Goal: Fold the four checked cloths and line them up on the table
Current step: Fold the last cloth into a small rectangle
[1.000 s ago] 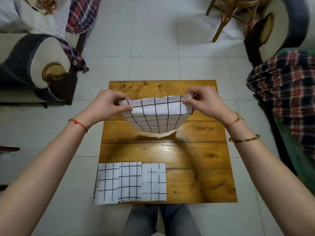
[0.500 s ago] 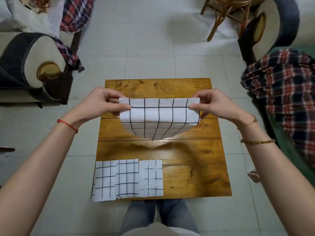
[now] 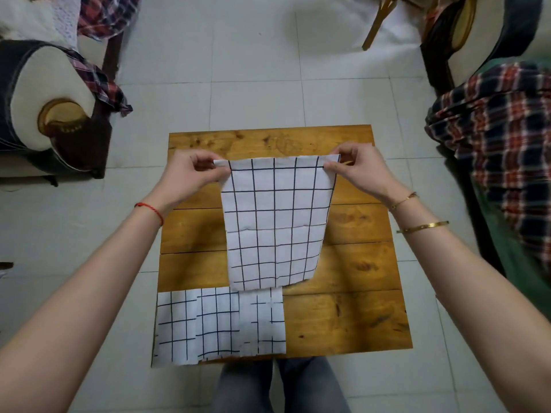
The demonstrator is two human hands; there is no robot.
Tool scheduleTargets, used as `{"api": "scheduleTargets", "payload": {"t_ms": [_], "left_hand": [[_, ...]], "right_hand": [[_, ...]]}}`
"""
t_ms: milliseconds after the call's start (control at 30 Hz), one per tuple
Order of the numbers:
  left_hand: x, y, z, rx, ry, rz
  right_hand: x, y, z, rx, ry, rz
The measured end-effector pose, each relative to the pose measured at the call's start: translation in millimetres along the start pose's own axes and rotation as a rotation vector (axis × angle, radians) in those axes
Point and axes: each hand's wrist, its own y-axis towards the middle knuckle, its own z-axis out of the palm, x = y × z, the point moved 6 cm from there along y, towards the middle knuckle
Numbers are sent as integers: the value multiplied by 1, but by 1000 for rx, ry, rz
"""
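Observation:
A white cloth with a black grid (image 3: pixel 274 225) hangs open above the wooden table (image 3: pixel 346 320). My left hand (image 3: pixel 190 174) pinches its top left corner, and my right hand (image 3: pixel 357 168) pinches its top right corner. A crease runs across its middle, and its lower edge reaches the folded cloths. Three folded checked cloths lie side by side along the table's near left edge: the left one (image 3: pixel 176 329), the middle one (image 3: pixel 217 323) and the right one (image 3: pixel 264 323).
An armchair with a plaid cloth (image 3: pixel 47 114) stands at the left. Another seat draped in plaid fabric (image 3: pixel 501 144) is at the right. A wooden chair leg (image 3: pixel 375 25) shows at the top. My knees (image 3: pixel 280 386) are under the table's near edge.
The cloth was held doubled over with a sagging lower fold. It now hangs unfolded to full length, and both hands have spread slightly apart at the top corners.

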Motion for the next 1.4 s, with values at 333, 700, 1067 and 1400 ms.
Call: {"api": "scheduleTargets", "payload": {"t_ms": [333,700,1067,1400], "left_hand": [[73,37,43,-55,76,-92],[150,4,96,120,99,-228],[211,-31,139,223,323,-212],[198,6,161,148,671,9]], "right_hand": [[-72,40,55,-146,9,122],[-151,-8,122,27,11,251],[-185,-52,169,172,-127,288],[-148,15,201,77,-468,-103]]}}
